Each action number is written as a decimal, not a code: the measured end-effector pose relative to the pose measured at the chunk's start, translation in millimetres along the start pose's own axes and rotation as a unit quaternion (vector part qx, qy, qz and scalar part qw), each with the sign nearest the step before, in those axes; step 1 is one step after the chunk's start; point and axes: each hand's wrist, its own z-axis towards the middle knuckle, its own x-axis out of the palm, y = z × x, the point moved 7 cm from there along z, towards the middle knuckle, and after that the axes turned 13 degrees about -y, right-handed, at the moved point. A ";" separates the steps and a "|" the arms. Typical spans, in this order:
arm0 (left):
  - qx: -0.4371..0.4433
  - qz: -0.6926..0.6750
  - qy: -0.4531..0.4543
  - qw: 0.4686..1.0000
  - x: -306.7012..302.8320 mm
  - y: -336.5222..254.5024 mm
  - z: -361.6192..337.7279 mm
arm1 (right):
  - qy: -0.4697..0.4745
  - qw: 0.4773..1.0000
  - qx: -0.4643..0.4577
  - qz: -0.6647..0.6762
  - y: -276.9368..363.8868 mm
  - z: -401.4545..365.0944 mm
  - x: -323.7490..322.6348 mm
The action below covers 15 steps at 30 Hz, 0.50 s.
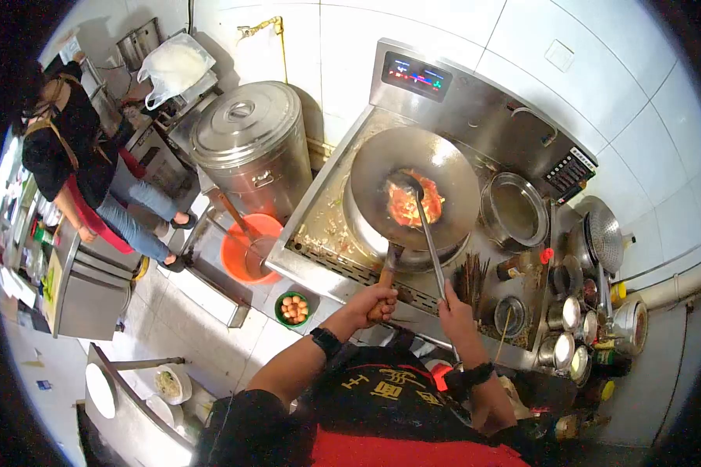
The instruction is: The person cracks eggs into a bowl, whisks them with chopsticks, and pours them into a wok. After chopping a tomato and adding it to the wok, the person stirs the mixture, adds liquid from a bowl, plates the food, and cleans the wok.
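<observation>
A large dark wok (436, 159) sits on the steel stove (491, 109), with red-orange food (414, 204) in its middle. My left hand (372, 301) is closed around the wok's wooden handle (385, 279) at the near rim. My right hand (455, 314) grips the long metal ladle (428, 233), whose bowl rests in the food. I wear a black watch on the left wrist and a black band on the right.
A lidded steel pot (248, 144) and an orange bucket (249, 247) stand left of the stove. A green bowl of eggs (293, 308) sits on the floor. Seasoning tins (568, 327) and a steel basin (516, 208) crowd the right. Another person (78, 156) stands far left.
</observation>
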 end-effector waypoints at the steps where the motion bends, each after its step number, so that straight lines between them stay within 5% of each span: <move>1: 0.006 0.007 -0.002 1.000 0.9 -0.3 1.3 | -0.015 0.999 -0.022 -0.017 -11.0 4.2 11.1; 15: -0.008 0.015 -0.018 1.000 -0.7 0.0 2.6 | -0.016 0.999 -0.030 0.002 -6.4 -2.3 -2.3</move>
